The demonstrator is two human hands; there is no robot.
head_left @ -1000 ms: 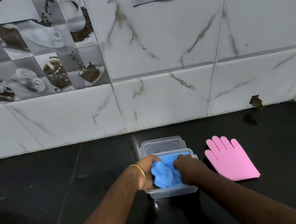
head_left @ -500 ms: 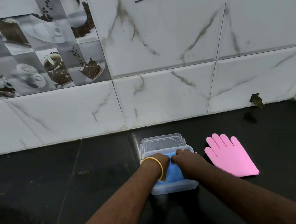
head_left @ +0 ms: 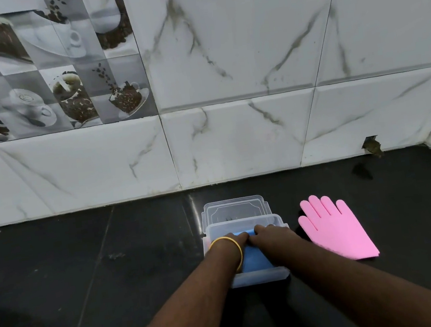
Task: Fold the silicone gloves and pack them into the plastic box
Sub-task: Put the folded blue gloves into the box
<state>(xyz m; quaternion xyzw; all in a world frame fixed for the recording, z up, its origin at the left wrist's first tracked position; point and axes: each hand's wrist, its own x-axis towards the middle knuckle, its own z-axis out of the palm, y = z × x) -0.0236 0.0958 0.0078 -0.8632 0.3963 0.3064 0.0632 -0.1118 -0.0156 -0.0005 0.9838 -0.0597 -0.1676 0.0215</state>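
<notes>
1. Blue silicone glove [head_left: 254,258], bunched up a second ago, now lies flattened inside the plastic box [head_left: 259,277].
2. Left hand [head_left: 231,242] and right hand [head_left: 269,234] press it down, fingers hidden; grip unclear.
3. Pink glove [head_left: 335,229] waits unfolded beside the box.

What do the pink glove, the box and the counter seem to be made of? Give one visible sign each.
Pink glove: probably silicone or rubber; matte, lies limp and flat.
Box: translucent, frosted plastic; the blue glove shows through its wall.
Counter: looks like polished dark stone; it carries faint reflections.
</notes>
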